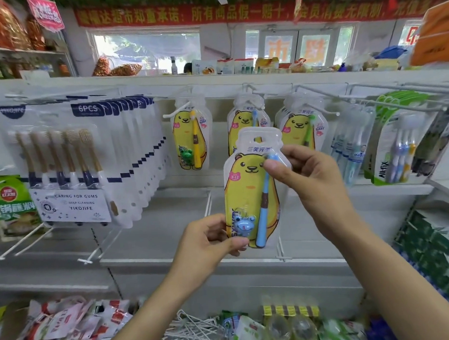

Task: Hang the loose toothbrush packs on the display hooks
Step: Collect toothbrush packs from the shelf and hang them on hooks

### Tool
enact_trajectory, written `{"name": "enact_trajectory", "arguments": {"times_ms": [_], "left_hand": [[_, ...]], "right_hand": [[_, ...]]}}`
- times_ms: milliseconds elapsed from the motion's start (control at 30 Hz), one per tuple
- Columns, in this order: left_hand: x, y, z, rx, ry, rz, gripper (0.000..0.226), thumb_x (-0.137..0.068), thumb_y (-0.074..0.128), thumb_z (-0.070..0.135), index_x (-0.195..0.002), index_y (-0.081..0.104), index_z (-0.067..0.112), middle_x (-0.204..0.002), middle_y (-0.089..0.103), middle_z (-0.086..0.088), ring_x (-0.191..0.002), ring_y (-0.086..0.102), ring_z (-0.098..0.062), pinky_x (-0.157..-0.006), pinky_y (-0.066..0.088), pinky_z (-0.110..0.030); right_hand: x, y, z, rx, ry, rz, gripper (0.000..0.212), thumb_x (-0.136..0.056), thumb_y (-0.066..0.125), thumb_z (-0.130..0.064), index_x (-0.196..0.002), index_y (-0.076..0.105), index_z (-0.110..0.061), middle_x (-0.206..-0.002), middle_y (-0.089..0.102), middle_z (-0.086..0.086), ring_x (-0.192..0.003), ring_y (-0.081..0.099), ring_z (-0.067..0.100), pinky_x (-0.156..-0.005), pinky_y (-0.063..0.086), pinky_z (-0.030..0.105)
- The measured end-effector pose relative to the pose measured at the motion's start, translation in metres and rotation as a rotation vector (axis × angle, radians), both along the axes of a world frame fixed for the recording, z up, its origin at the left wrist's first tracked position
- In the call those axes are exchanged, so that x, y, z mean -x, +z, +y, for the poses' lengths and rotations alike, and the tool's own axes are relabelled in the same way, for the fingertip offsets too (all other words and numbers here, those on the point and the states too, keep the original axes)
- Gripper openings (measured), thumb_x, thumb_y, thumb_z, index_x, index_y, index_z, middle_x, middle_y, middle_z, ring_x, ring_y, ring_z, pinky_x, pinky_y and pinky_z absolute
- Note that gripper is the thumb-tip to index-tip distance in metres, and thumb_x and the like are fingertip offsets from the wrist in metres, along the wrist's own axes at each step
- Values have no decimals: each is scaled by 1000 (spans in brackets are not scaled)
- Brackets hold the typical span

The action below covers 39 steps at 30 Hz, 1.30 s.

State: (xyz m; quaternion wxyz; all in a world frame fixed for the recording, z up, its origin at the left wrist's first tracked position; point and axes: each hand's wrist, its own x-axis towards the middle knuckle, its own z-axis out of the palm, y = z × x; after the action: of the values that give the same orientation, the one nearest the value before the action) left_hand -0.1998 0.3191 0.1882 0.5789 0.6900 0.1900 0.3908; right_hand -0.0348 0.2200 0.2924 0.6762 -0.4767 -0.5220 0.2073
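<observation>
Partly, hands [259, 202] cover pack [248, 184].

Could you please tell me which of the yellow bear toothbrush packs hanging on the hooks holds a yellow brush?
The leftmost hanging bear pack, alone on its hook: it holds a yellow brush and green frog toy. The middle hanging pack holds a blue brush, the right one a green one.

Yellow bear pack [248, 192], blue brush [263, 207]

Centre frame, left hand [209, 239] and right hand [305, 175] pinch a yellow bear toothbrush pack [251, 192] upright before hooked packs [244, 118]
</observation>
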Motion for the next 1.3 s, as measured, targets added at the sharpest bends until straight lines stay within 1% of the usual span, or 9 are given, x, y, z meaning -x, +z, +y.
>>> {"name": "enact_trajectory", "arguments": {"times_ms": [333,533,600,700,833,967,1033,1167,1300], "left_hand": [[-12,26,2,-63,2,-79,20,-78,76,-7,-94,73,4,-80,76,-15,-66,71,-19,-62,59,-29],[-20,30,9,-65,-4,-77,21,-78,77,0,-97,73,9,-82,77,-11,-68,72,-22,-61,60,-31],[-23,29,12,-61,0,-73,21,-79,77,0,-97,73,9,-82,77,-11,-68,72,-23,-62,60,-31],[-26,29,17,-56,1,-77,21,-78,77,2,-97,74,10,-83,77,-13,-68,72,-24,-62,60,-31],[-30,30,22,-40,-9,-84,25,-74,78,13,-99,74,9,-85,77,-15,-68,72,-26,-61,61,-32],[-37,28,35,-39,1,-76,21,-81,76,3,-101,72,7,-88,77,-16,-70,72,-28,-61,61,-33],[-40,27,43,-39,13,-67,21,-83,75,2,-103,72,9,-88,78,-13,-70,73,-27,-62,62,-33],[-52,25,65,-38,42,-57,23,-84,75,-1,-104,72,9,-89,78,-13,-70,73,-26,-62,61,-31],[-70,24,87,-35,69,-52,24,-83,74,-5,-101,72,10,-83,78,-7,-66,73,-20,-61,61,-30]], "right_hand": [[-6,26,6,-89,-34,-8,9,-90,70,-11,-98,73,-11,-93,78,4,-88,73,16,-80,58,26],[-14,28,18,-84,-87,-10,13,-90,72,-13,-101,73,-6,-92,77,11,-82,72,12,-72,53,20],[-16,27,21,-76,-98,-6,14,-91,71,-14,-103,73,-7,-91,78,7,-82,72,11,-72,54,19],[-18,26,25,-73,-119,1,13,-89,73,-16,-101,74,-10,-91,78,8,-85,74,14,-74,55,21],[-22,25,37,-62,-167,-20,8,-89,74,-20,-97,74,-16,-87,79,3,-80,73,7,-70,53,16],[-31,25,54,-29,-161,-47,10,-90,73,-22,-98,73,-15,-85,79,-1,-80,73,5,-69,52,14],[-36,24,62,-17,-157,-61,13,-91,72,-22,-101,73,-14,-87,79,-2,-82,73,5,-71,53,15],[-47,22,82,-7,-165,-77,20,-91,72,-21,-104,71,-7,-91,78,7,-82,73,10,-71,55,18],[-57,20,103,-6,-189,-111,22,-92,71,-19,-105,69,-2,-91,76,9,-73,68,2,-65,49,12]]}}
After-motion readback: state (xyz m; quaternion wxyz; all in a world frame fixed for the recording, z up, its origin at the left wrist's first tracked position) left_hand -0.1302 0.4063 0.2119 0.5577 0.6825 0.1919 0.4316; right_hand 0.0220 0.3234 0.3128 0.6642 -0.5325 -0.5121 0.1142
